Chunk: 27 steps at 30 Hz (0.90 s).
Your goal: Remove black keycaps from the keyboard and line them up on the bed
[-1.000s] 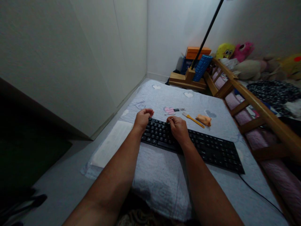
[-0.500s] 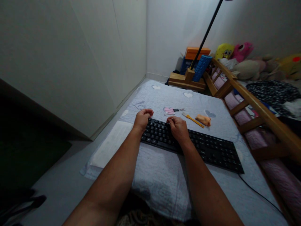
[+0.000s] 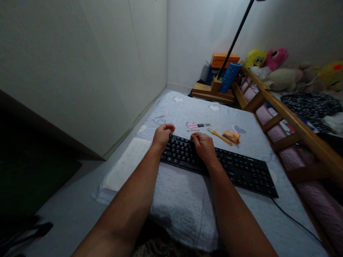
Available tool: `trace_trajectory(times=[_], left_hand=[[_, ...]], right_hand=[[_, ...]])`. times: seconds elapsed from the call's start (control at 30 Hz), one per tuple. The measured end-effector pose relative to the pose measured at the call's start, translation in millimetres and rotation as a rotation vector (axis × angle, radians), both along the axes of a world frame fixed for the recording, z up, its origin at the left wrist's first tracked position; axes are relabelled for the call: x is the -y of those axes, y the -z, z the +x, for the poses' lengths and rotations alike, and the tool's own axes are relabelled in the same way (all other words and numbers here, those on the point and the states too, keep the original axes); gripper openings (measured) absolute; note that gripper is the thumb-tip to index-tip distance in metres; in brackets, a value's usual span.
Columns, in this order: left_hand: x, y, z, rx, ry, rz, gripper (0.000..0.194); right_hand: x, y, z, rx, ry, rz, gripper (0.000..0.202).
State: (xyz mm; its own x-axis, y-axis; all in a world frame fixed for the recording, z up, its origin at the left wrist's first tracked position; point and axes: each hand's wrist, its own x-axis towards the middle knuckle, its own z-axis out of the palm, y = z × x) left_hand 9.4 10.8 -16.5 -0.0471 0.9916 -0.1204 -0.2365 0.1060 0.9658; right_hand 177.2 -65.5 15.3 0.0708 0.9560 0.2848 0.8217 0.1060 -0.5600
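Observation:
A black keyboard [image 3: 241,169] lies at a slant on the cloth-covered surface [image 3: 184,210]. My left hand [image 3: 162,136] is at its far left corner, the fingers curled around the edge. Over the upper rows of keys, my right hand [image 3: 203,144] is closed in a pinch; a small glint shows at its fingertips, too small to name. Beyond the hands are a slim tool with a black middle [image 3: 200,125] and a thin white stick [image 3: 193,130]. A yellow-handled brush [image 3: 223,137] lies beside a folded orange cloth [image 3: 232,136].
A pale flat sheet [image 3: 125,164] lies left of the keyboard. The keyboard's cable [image 3: 297,222] trails to the lower right. A wooden bed rail [image 3: 292,110] runs along the right, with soft toys behind it. A wooden stand [image 3: 213,93] with a black pole is at the back.
My right hand has shifted very slightly to the right at the fingertips. My left hand, the keyboard and the other things look unmoved.

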Motion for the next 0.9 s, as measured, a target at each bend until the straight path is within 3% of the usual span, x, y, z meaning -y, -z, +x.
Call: trace_trajectory(times=[0.37, 0.9], left_hand=[[-1.3, 6.0, -0.7, -0.004, 0.002, 0.016, 0.028], [-1.2, 2.7, -0.7, 0.001, 0.002, 0.002, 0.029]], right_hand=[[1.2, -1.6, 0.2, 0.011, 0.016, -0.016, 0.024], [0.8, 0.1, 2.4, 0.019, 0.035, -0.005, 0.024]])
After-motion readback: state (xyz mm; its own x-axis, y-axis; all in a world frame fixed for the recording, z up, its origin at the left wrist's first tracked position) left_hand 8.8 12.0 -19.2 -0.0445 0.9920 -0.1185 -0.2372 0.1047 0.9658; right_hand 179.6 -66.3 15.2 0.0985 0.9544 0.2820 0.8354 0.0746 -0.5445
